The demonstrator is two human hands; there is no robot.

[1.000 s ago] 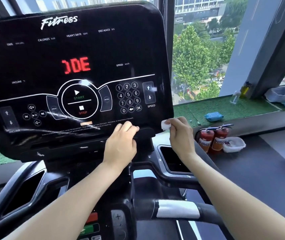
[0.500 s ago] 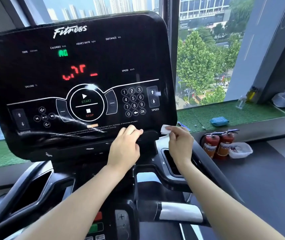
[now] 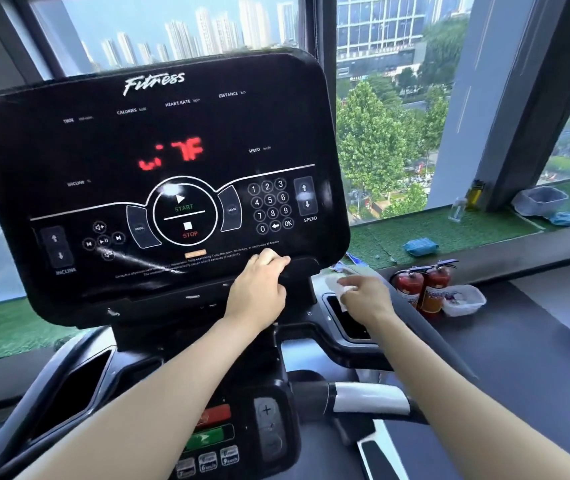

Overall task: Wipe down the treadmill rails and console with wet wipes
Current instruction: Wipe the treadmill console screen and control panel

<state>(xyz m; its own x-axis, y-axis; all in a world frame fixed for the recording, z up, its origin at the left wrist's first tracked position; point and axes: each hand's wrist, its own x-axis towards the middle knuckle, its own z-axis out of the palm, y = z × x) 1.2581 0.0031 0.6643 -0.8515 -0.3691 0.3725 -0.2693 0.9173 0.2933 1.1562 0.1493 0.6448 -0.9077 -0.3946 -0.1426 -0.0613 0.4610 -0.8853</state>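
Head view: the right hand [image 3: 366,296] pinches a wet wipe [image 3: 337,289] just beside the console [image 3: 158,181], at its lower right corner and above the right tray pocket [image 3: 349,320]. The left hand [image 3: 259,289] curls over the console's bottom lip. The console spreads up and leftward from the wipe; the right hand is better placed to wipe.

Your right hand [image 3: 366,299] is blurring, and it is hiding most of the white wet wipe [image 3: 337,289], so the grip is unreadable. The red digits [image 3: 176,154] on the black glossy treadmill console [image 3: 158,188] are smearing past reading. Both forearms are running off the bottom edge.
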